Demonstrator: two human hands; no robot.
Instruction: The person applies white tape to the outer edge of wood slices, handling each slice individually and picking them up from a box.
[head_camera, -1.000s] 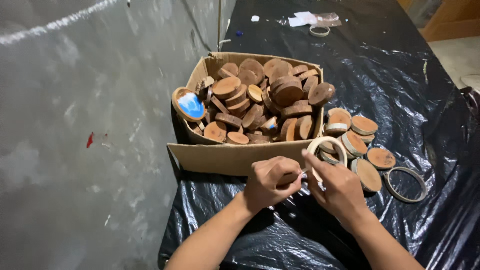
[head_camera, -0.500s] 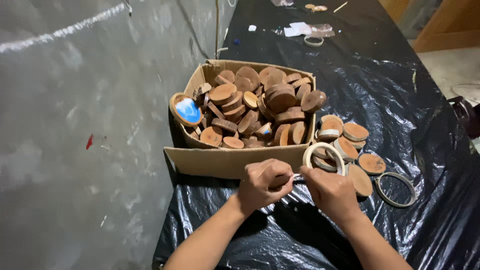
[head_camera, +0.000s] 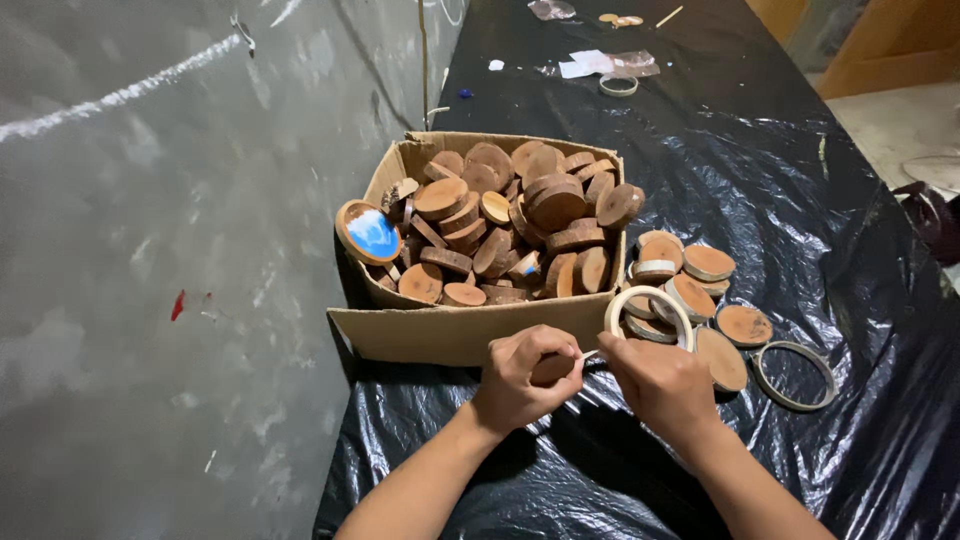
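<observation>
Head view: both hands work just in front of a cardboard box (head_camera: 455, 335) heaped with wood slices (head_camera: 520, 225).
Left hand (head_camera: 525, 375): clenched around one wood slice (head_camera: 553, 368), close to the box.
Right hand (head_camera: 665, 385): grasping a tape roll (head_camera: 648, 312), a strip running to the slice.
Table (head_camera: 800, 180): black plastic sheet, loose slices and a ring (head_camera: 795, 375) beside.
Tip: keeping the strip taut and the slice steady should make it lie flat.

An open brown cardboard box (head_camera: 450, 335) heaped with round wooden slices (head_camera: 520, 215) stands on black plastic sheeting (head_camera: 780, 180). A blue-faced wooden disc (head_camera: 368, 232) leans on its left wall. Loose wooden slices (head_camera: 700, 290) lie beside it on the right.
</observation>
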